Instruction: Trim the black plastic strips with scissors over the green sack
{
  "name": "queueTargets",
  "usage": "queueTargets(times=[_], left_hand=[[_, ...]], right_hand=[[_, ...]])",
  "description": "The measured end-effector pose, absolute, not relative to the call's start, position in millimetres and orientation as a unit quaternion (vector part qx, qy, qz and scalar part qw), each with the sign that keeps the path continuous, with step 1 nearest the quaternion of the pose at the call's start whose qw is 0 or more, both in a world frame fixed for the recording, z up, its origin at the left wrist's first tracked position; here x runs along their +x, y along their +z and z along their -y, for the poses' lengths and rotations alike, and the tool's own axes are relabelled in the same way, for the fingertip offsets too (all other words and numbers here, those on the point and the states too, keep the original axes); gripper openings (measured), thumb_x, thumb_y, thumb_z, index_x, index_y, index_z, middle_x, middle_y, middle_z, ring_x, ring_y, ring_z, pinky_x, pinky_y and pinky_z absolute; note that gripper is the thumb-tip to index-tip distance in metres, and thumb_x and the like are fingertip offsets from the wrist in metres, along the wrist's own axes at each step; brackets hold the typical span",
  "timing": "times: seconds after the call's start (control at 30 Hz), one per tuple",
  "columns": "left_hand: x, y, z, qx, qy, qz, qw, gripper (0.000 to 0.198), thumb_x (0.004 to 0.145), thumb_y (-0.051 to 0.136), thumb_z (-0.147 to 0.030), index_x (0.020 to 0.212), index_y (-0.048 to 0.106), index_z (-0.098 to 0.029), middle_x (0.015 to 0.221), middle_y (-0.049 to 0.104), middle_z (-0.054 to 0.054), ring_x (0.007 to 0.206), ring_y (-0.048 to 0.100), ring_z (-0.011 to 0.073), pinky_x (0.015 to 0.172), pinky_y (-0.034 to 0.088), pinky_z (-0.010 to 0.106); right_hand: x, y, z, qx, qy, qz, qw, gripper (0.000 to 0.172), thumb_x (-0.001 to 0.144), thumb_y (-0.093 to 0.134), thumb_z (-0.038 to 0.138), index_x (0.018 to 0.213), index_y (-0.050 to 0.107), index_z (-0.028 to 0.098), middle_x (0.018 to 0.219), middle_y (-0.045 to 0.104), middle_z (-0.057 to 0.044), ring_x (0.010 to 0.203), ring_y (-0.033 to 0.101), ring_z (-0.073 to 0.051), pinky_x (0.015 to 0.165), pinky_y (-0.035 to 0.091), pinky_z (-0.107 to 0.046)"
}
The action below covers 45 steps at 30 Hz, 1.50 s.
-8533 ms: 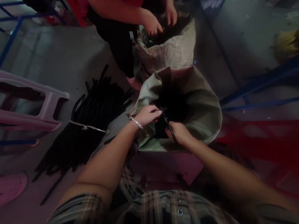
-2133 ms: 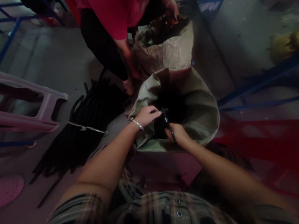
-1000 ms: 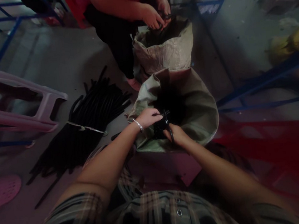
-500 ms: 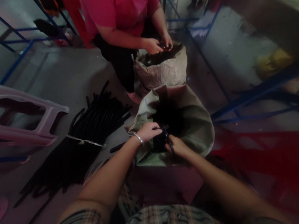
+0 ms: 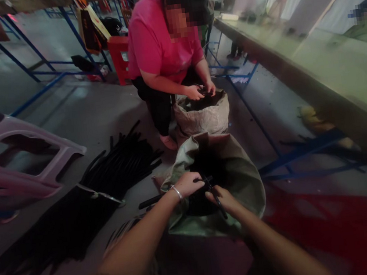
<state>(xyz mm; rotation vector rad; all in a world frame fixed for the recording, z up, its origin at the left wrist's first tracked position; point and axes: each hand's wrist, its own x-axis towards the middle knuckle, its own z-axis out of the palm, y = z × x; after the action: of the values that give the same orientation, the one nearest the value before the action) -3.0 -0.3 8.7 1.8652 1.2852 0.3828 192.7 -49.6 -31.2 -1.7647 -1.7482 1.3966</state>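
A green woven sack [image 5: 243, 192] stands open in front of me, filled with dark strips. My left hand [image 5: 189, 184], with a silver bangle [image 5: 177, 192] at the wrist, grips black strips [image 5: 199, 204] at the sack's mouth. My right hand [image 5: 222, 199] pinches a thin black strip [image 5: 220, 207] beside it. Loose black strips [image 5: 123, 160] lie in a heap on the floor to the left. Across from me, a co-worker in a pink shirt [image 5: 160, 47] has both hands in a pale woven sack [image 5: 203, 120].
A pink plastic stool [image 5: 17, 161] lies on its side at the left. Blue metal frames [image 5: 42, 91] stand on the concrete floor, and a long green-topped bench [image 5: 311, 65] runs along the right. A large red plastic object [image 5: 340, 230] lies at the lower right.
The view has tilted upward, bringing the co-worker's upper body and the bench into sight. My hands remain at the sack's mouth on the black strips.
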Motion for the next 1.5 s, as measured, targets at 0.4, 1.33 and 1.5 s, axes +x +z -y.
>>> queueTargets(times=[0.4,1.33,1.5], left_hand=[[-2,12,-3,0.736,0.173,-0.519,0.399,0.024,0.075,0.054,-0.032,0.084,0.07,-0.018,0.08,0.068,0.003,0.074,0.058,0.0157,0.067,0.04,0.024],[2,-9,-25,0.699,0.143,-0.531,0.457,0.028,0.075,0.052,-0.033,0.085,0.07,-0.014,0.078,0.068,0.002,0.07,0.057,0.0135,0.067,0.042,0.022],[2,-16,-23,0.695,0.135,-0.533,0.464,0.03,0.075,0.052,-0.035,0.085,0.071,-0.014,0.077,0.068,0.003,0.069,0.057,0.0136,0.066,0.042,0.022]], right_hand=[[182,-14,46,-0.659,0.489,0.555,0.136,0.031,0.071,0.061,0.039,0.085,0.063,0.012,0.081,0.066,-0.007,0.074,0.059,-0.019,0.061,0.042,-0.025],[183,-41,34,-0.655,0.39,0.642,0.078,0.036,0.083,0.046,0.046,0.07,0.06,0.016,0.069,0.063,-0.007,0.062,0.056,-0.015,0.055,0.034,-0.024],[180,-44,39,-0.657,0.427,0.618,0.065,0.017,0.077,0.051,0.029,0.072,0.06,0.016,0.072,0.064,-0.006,0.064,0.057,-0.015,0.055,0.035,-0.022]])
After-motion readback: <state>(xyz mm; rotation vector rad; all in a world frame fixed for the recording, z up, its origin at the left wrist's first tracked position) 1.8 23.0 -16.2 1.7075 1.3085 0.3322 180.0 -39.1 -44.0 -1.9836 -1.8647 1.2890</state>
